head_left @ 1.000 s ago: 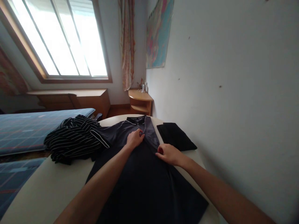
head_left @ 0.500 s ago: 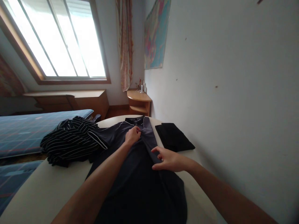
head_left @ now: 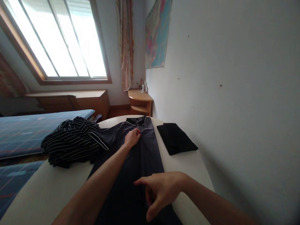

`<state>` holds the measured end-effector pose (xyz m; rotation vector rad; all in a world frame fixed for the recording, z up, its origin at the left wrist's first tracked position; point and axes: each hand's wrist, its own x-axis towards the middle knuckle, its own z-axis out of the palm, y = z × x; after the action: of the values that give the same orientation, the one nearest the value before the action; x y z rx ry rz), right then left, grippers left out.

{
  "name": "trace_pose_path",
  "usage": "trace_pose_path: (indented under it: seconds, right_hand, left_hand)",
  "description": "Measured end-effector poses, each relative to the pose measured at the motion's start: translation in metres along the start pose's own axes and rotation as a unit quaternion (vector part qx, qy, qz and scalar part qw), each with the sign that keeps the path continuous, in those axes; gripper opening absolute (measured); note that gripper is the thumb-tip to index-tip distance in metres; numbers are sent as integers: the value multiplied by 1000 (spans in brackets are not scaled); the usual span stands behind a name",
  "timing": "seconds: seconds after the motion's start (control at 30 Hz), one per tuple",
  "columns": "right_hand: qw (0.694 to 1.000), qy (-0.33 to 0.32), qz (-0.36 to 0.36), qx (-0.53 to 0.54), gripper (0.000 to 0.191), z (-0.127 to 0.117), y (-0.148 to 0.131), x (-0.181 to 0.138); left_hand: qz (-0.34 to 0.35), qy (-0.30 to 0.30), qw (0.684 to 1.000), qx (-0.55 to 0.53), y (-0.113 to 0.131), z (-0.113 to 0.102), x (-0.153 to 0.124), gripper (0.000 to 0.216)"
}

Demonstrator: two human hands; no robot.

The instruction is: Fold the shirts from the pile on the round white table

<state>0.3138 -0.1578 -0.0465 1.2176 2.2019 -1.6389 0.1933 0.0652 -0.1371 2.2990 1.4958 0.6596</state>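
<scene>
A dark grey polo shirt [head_left: 131,162] lies flat on a round white table [head_left: 187,162], collar away from me, its right side folded in over the middle. My left hand [head_left: 132,137] presses on the shirt just below the collar buttons, fingers curled on the fabric. Nearer to me, my right hand [head_left: 159,192] rests on the folded edge with its fingers spread and holds nothing.
A crumpled black shirt with white stripes [head_left: 72,140] lies at the table's left. A folded black garment [head_left: 175,137] sits at the right near the wall. Beds with blue covers [head_left: 28,131] stand left; a wooden corner shelf [head_left: 140,101] is beyond.
My right hand has brought the shirt's right side over the middle and slid back along the fold toward me. The left hand stayed below the collar.
</scene>
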Motion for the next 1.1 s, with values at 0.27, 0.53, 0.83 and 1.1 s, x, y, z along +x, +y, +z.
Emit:
trace_pose_path:
  seconds: [0.27,0.53,0.83,1.1]
  right_hand:
    - [987,144,-38,66,43,-4,28,10]
    - [897,410,-26,-163,47,-1,53,34]
    - [898,403,-25,-174,54,-23,80,59]
    - [873,473,-80,-88,28,-25,86,33]
  left_hand:
    - [54,17,997,56,0,-6,-38,37]
    - [64,-43,992,104,-22,3,-49,52]
    - [19,-39,990,132,-34,2,-16,53]
    - [-19,-19,991,132,-47,-7,7,51]
